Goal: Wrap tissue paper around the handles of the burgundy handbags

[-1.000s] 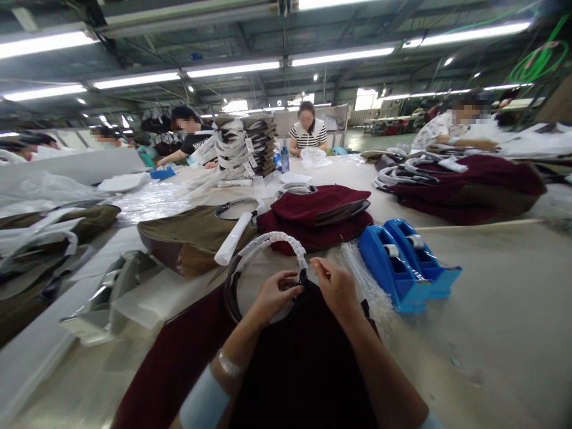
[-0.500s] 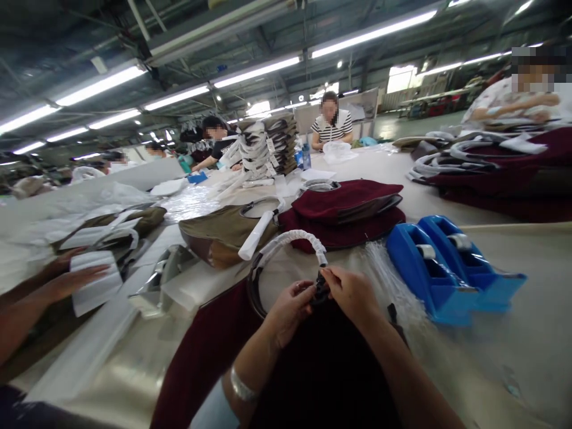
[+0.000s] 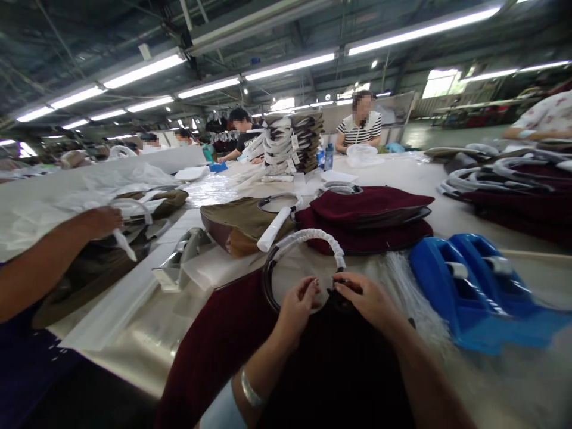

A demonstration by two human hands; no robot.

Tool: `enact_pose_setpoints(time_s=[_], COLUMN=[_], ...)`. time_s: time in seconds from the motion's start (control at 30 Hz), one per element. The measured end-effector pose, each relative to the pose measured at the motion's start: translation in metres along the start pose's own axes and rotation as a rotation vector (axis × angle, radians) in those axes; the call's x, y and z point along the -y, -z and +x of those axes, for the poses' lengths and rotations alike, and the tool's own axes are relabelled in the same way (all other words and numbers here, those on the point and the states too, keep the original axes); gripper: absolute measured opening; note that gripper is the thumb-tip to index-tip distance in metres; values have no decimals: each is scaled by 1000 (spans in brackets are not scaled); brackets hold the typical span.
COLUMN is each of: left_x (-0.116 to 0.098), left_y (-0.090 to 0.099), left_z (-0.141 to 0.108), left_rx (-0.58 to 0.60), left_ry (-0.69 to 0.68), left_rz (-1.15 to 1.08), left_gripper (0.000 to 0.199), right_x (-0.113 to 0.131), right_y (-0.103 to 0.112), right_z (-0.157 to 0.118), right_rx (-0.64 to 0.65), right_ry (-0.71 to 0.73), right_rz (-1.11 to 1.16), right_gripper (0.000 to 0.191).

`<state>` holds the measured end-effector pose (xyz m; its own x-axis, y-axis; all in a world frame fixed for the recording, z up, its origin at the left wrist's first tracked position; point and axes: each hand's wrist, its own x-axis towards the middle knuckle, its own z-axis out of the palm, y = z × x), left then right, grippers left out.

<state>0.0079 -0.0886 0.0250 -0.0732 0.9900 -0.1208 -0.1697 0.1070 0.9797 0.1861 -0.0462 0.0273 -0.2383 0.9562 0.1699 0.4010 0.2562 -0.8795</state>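
Observation:
A dark maroon handbag (image 3: 223, 333) lies right in front of me. Its round handle (image 3: 308, 235) stands up, and the top of the loop is wound in white wrapping. My right hand (image 3: 367, 298) pinches the right end of the handle at its dark base, with thumb and fingers closed there. Just left of that base is my left hand (image 3: 295, 307), its fingertips pressed together inside the loop. Whatever sits between those left fingertips is too small to make out. A silver bracelet (image 3: 250, 390) circles my left wrist.
Blue tape dispensers (image 3: 440, 292) stand at right beside a bundle of clear strands (image 3: 409, 280). A grey dispenser (image 3: 181, 259) is at left. Beyond lie an olive bag (image 3: 227, 217) and stacked maroon bags (image 3: 370, 205). A co-worker's arm (image 3: 58, 253) reaches in from the left.
My left hand has come away from the handle's base, while my right hand stays there. The view has swung left. The co-worker's hand at left has moved from a white sheet to a bag handle.

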Motion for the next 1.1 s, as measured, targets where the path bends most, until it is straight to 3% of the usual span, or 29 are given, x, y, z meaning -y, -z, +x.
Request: enact_pose_setpoints(time_s=[0.07,0.27,0.57,0.63,0.9,1.1], left_x=[-3,-12,-17,-17,-13,5], left_y=[3,-7,-13,-13,-22,-30], left_z=[7,18,7,5,3,-2], left_rx=[-15,169,228,226,194,234], left_ry=[49,195,-182,-196,200,264], left_rz=[-66,-36,287,293,-176,-335], left_gripper=[51,51,34,32,32,40], right_x=[7,18,28,28,38,39], right_y=[1,2,2,2,11,8], right_z=[-1,-3,-7,-8,-13,-12], right_rx=[-20,-24,-143,-165,-342,-391], right_ry=[-2,42,158,181,22,84], right_rz=[-13,-9,-269,-334,-376,-369], right_gripper=[29,28,30,31,35,33])
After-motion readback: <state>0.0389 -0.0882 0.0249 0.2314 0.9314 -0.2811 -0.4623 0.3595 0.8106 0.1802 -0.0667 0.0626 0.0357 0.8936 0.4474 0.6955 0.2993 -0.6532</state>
